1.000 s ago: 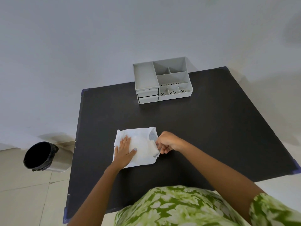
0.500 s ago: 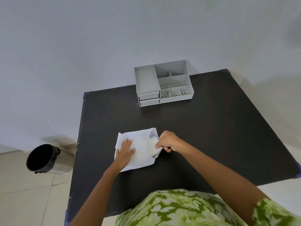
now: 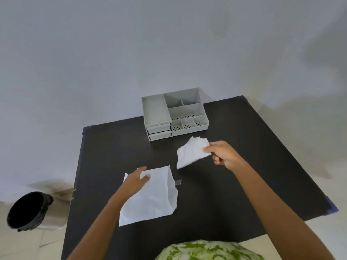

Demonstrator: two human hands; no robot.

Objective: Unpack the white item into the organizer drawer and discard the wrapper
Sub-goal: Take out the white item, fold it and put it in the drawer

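- While the right hand [image 3: 223, 154] pinches one corner of the white cloth-like item [image 3: 191, 152], the item hangs above the black table [image 3: 244, 166], between the wrapper and the organizer; this hold judges as a carry toward the drawers.
- Left hand [image 3: 136, 180] lies flat and open on the far left corner of the empty white wrapper [image 3: 152, 196], fingers spread, gripping nothing; the press likely keeps the light sheet from sliding.
- Wrapper rests flat near the table's near-left part, its open mouth facing right, well apart from the organizer.
- Grey organizer [image 3: 174, 113] stands at the table's far edge, against the wall, its open compartments facing up and showing nothing inside.
- Two small drawers [image 3: 159, 131] sit at its front left; both appear closed, so one must be opened before the item goes in.
- Short strip of tape [image 3: 178, 182] lies on the table just right of the wrapper.
- Bin with a black liner [image 3: 28, 211] stands on the tiled floor beyond the table's left edge, open at the top, suited to receive the wrapper.
- Plain pale wall rises behind the table.
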